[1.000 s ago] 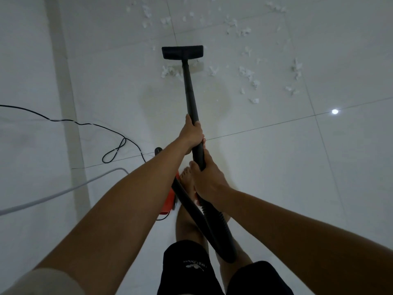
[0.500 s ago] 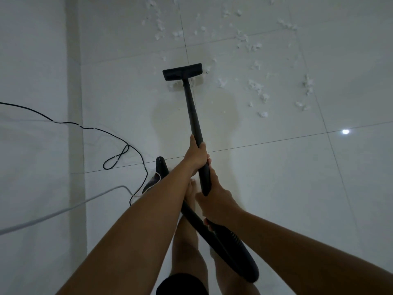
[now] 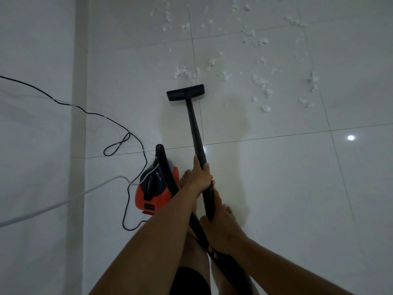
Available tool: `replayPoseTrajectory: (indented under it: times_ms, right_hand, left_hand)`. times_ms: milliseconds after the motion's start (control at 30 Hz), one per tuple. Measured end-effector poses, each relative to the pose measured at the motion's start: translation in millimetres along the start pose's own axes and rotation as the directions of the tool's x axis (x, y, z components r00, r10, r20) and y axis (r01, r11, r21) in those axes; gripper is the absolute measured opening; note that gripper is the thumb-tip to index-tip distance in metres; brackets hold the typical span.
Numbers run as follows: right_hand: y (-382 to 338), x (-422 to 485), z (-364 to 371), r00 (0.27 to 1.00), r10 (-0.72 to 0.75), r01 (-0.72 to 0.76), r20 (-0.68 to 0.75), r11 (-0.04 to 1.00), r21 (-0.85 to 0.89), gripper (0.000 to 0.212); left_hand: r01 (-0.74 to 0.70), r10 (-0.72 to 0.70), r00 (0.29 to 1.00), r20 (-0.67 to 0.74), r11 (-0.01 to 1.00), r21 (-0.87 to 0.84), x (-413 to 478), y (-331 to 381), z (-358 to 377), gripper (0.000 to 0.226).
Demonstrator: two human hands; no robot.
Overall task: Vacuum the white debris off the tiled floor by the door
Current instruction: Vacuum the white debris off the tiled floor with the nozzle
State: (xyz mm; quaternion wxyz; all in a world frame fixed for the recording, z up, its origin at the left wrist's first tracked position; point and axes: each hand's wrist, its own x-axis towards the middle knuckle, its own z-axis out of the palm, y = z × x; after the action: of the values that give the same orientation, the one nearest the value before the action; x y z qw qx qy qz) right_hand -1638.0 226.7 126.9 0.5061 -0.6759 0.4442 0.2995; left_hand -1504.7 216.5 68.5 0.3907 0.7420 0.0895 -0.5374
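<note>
The wand (image 3: pixel 194 124) was clasped by the left grip (image 3: pixel 200 177), foremost, and the right grip (image 3: pixel 221 228); white debris (image 3: pixel 182 72) lay just beyond the nozzle (image 3: pixel 186 92), along the wand's axis.

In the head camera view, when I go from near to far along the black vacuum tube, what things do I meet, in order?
Along the vacuum tube: right hand, gripping its lower end → left hand, gripping higher up → floor nozzle → white debris on the tiles.
</note>
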Motion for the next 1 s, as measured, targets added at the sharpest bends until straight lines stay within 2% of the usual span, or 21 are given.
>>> replayPoseTrajectory:
  times_ms: [100,300,433,600,733,1000]
  right_hand:
    - [-1.5,-8.1,-4.4,0.999,-0.026,0.027,0.038,1.000,-0.010,0.100]
    - [-6.0,-9.5,-14.0,0.986,-0.137,0.129,0.096,0.988,0.082,0.084]
    - [-1.3,10.1,-12.3,0.985,-0.119,0.106,0.128,0.989,0.099,0.082]
    - [12.4,25.3,1.4,0.989,-0.074,0.061,0.129,0.993,0.104,0.083]
    - [23.1,32.9,13.7,0.992,-0.069,0.058,0.109,0.993,0.098,0.077]
    - [55.9,46.3,51.6,0.993,-0.082,0.069,0.085,0.987,0.144,0.068]
  left_hand:
    - [0.012,-0.011,1.000,-0.021,0.999,0.040,7.4,-14.4,1.0,0.067]
    - [0.024,-0.019,0.997,-0.071,0.996,0.081,23.0,-28.0,-5.2,0.067]
    - [0.060,-0.051,0.997,-0.064,0.988,0.145,41.4,-33.0,-7.0,0.070]
    - [0.016,-0.015,1.000,-0.010,0.996,0.090,46.1,-35.9,-4.5,0.069]
    - [0.032,-0.031,0.999,-0.022,0.996,0.083,54.2,-47.7,-4.1,0.069]
    - [-0.036,0.048,0.994,-0.094,0.991,0.127,74.2,-95.5,1.7,0.065]
